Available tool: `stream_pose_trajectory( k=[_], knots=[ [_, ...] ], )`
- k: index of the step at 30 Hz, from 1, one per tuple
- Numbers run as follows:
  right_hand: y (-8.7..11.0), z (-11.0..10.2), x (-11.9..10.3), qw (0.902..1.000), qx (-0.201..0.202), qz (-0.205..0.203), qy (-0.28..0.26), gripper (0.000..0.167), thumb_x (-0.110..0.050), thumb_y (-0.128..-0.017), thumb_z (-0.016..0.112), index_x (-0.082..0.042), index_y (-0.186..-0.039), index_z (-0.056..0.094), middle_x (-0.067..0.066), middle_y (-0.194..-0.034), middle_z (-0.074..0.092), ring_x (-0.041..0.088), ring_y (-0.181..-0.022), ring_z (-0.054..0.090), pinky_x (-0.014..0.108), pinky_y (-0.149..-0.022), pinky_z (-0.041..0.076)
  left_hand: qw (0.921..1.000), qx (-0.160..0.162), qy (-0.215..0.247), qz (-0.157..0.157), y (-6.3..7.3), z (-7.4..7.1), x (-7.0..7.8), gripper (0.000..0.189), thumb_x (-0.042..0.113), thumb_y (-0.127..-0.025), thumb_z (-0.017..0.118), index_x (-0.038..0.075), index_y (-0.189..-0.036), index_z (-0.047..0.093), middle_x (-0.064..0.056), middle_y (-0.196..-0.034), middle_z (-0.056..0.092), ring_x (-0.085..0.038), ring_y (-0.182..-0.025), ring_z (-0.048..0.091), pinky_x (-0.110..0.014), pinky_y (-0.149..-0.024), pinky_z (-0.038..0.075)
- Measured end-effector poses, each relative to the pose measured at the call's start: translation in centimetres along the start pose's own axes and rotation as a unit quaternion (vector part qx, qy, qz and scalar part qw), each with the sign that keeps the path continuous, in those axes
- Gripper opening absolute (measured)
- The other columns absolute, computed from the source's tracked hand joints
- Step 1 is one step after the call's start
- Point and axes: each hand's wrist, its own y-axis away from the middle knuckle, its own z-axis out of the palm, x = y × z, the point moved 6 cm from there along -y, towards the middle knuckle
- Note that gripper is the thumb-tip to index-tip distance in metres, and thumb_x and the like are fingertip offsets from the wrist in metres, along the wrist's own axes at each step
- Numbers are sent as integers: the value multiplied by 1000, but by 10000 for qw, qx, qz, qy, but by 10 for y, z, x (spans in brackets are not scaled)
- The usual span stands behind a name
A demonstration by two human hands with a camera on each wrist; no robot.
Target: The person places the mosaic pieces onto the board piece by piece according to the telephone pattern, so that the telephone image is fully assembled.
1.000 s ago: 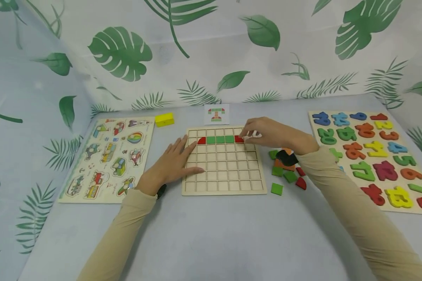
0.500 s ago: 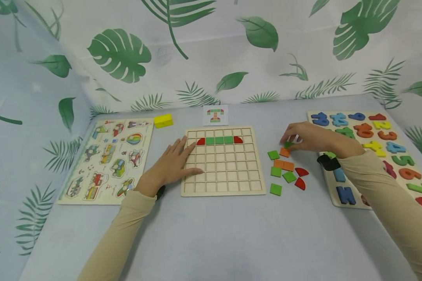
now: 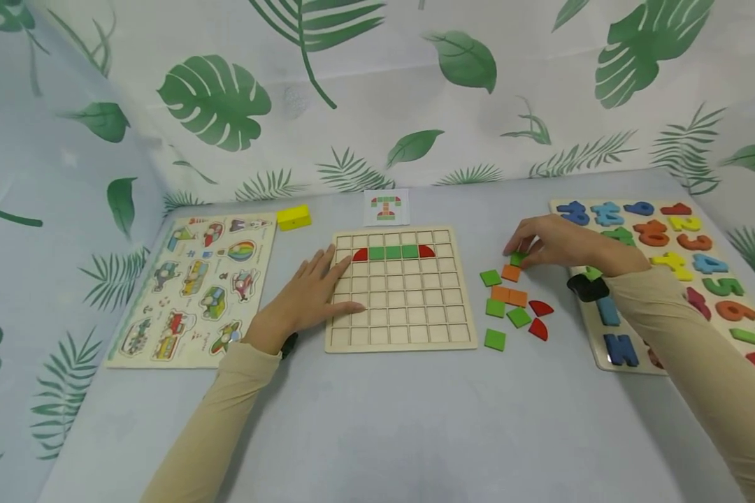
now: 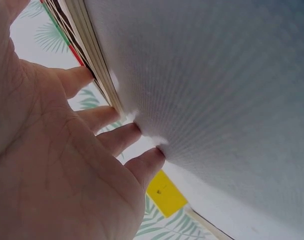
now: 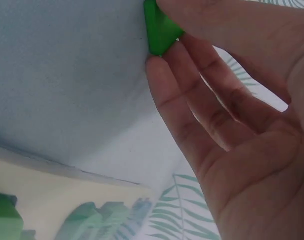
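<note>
My left hand (image 3: 308, 297) rests with spread fingers along the left edge of a wooden grid board (image 3: 396, 335); in the left wrist view its fingertips (image 4: 152, 156) reach past the board's side. One row of the grid holds three green squares (image 3: 393, 252) between two red rounded pieces (image 3: 426, 251). To the right of the board, my right hand (image 3: 556, 244) pinches a green tile (image 5: 164, 30) between thumb and fingers, low by the table. Its full shape is partly covered by the thumb. Loose beside it lie an orange square (image 3: 511, 273), several green squares (image 3: 495, 340) and two red quarter-round pieces (image 3: 538, 329).
A small pattern card (image 3: 386, 207) lies behind the board. To the left are a picture puzzle (image 3: 189, 293) and a yellow block (image 3: 293, 217). A number puzzle board (image 3: 679, 293) sits at the right, partly under my right forearm.
My right hand has left the red piece in the grid row and moved right to the loose pieces, where it now pinches a green tile. My left hand has stayed put.
</note>
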Motion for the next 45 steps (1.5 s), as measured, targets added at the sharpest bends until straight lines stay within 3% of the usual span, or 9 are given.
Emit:
stream_pose_trajectory(
  k=[6, 16, 24, 29, 36, 45],
  knots=[
    [-1, -2, 3, 9997, 27, 57, -240, 29, 5, -83, 84, 4, -112, 76, 13, -108, 70, 33, -100, 69, 46, -86, 60, 10000, 90, 16, 38, 2, 0, 1, 97, 59, -99, 64, 13, -169, 16, -23, -173, 1, -43, -160, 4, -58, -127, 7],
    [2, -3, 9, 9992, 379, -32, -122, 27, -1, -80, 89, 2, -105, 78, 8, -100, 75, 27, -92, 71, 42, -82, 61, 9998, 179, 51, 109, 6, -1, 3, 96, 58, -99, 65, 11, -169, 20, -27, -172, 5, -46, -159, 7, -61, -126, 9],
    [-1, -10, 4, 9978, 587, -299, -21, 19, -1, -79, 90, -8, -88, 74, 0, -89, 75, 15, -80, 69, 26, -74, 60, 9999, 134, 39, 14, 6, -2, 0, 96, 57, -99, 65, 10, -169, 19, -26, -173, 3, -45, -159, 6, -59, -127, 7],
    [-4, -18, -16, 9956, 725, -596, 29, 19, 4, -81, 87, -9, -86, 74, -1, -85, 74, 15, -79, 70, 30, -74, 61, 9999, 144, 69, 6, 7, -3, 0, 96, 58, -99, 65, 10, -168, 20, -26, -173, 4, -45, -159, 6, -59, -127, 8],
    [-16, -24, -62, 9915, 867, -935, -262, 15, 5, -86, 83, -8, -90, 75, 1, -90, 73, 19, -83, 70, 35, -79, 61, 9999, 94, 59, -23, 7, -1, -1, 98, 60, -98, 64, 12, -169, 18, -24, -173, 2, -43, -160, 4, -58, -127, 6],
    [-43, -7, -102, 9827, 642, -1635, -592, 13, 5, -89, 79, -5, -97, 77, 4, -97, 74, 22, -87, 70, 40, -82, 61, 9999, 82, 81, 54, 4, -2, 1, 97, 60, -99, 64, 13, -169, 16, -24, -173, 0, -43, -160, 4, -58, -127, 6]
  ],
)
